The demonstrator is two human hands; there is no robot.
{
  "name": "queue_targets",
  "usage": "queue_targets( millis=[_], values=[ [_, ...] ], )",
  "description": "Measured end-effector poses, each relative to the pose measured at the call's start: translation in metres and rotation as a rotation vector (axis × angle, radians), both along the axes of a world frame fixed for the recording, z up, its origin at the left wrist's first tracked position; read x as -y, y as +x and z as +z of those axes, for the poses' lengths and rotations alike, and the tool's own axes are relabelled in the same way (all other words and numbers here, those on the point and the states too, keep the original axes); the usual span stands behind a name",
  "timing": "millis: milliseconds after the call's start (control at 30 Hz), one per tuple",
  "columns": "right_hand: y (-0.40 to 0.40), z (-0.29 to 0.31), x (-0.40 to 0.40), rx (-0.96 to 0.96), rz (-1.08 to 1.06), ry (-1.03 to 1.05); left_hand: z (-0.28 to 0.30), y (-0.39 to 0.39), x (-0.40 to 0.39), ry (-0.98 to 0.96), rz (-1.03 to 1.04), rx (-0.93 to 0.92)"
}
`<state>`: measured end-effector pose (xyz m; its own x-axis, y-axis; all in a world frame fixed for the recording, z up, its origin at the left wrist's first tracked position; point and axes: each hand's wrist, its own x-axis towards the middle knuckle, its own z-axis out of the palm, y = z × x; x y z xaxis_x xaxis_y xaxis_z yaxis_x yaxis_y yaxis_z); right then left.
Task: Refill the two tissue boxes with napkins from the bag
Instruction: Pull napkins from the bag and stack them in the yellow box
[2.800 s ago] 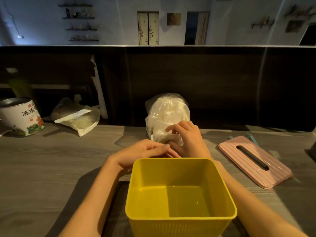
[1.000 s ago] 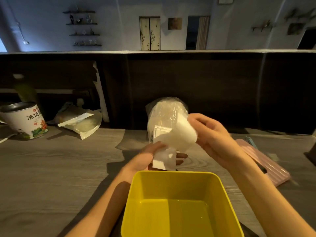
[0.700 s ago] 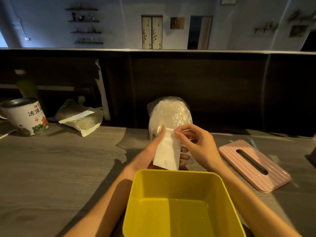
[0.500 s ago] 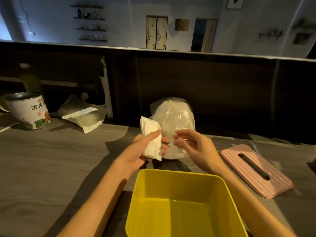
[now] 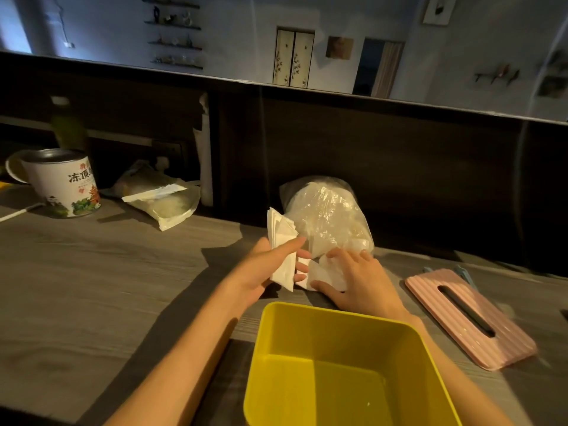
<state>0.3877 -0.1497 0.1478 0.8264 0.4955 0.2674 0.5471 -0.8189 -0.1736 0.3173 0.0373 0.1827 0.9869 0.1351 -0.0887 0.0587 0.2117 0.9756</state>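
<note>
White napkins (image 5: 281,241) in left hand (image 5: 264,269) (upright), right hand (image 5: 353,278) at bag (image 5: 325,213)

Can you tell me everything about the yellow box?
The yellow box is a squarish, open-topped tub that looks like plastic, with smooth walls and rounded corners. It stands upright on the grey wooden table, nearest the camera, between the person's forearms. No napkins are inside yet. Whether the arms touch it is unclear.
</note>
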Motion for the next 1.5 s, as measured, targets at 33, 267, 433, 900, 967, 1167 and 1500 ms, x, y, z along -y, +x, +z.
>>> queue_targets(
  millis=[33,267,433,900,967,1167,1500],
  values=[
    [0.001,-0.001,-0.001,-0.012,-0.024,-0.035,0.0,0.0,0.001,0.028,-0.005,0.001],
    [0.0,0.001,-0.001,-0.101,0.008,-0.094,-0.004,0.003,0.001,0.064,0.009,-0.012],
    [-0.001,0.009,0.012,-0.238,0.141,-0.095,-0.002,0.003,0.0,0.038,0.033,-0.024],
    [-0.008,0.043,0.034,-0.045,0.169,0.58,-0.007,0.004,-0.003,-0.002,-0.026,-0.041],
    [-0.01,0.051,0.038,-0.162,0.208,0.773,-0.006,0.003,0.0,0.02,-0.09,-0.037],
    [-0.018,0.065,0.044,-0.396,0.239,1.025,-0.003,-0.001,0.013,0.09,-0.097,-0.059],
    [-0.031,0.05,0.016,-0.553,0.107,1.183,-0.019,-0.001,0.017,-0.271,-0.202,-0.031]
  ],
)
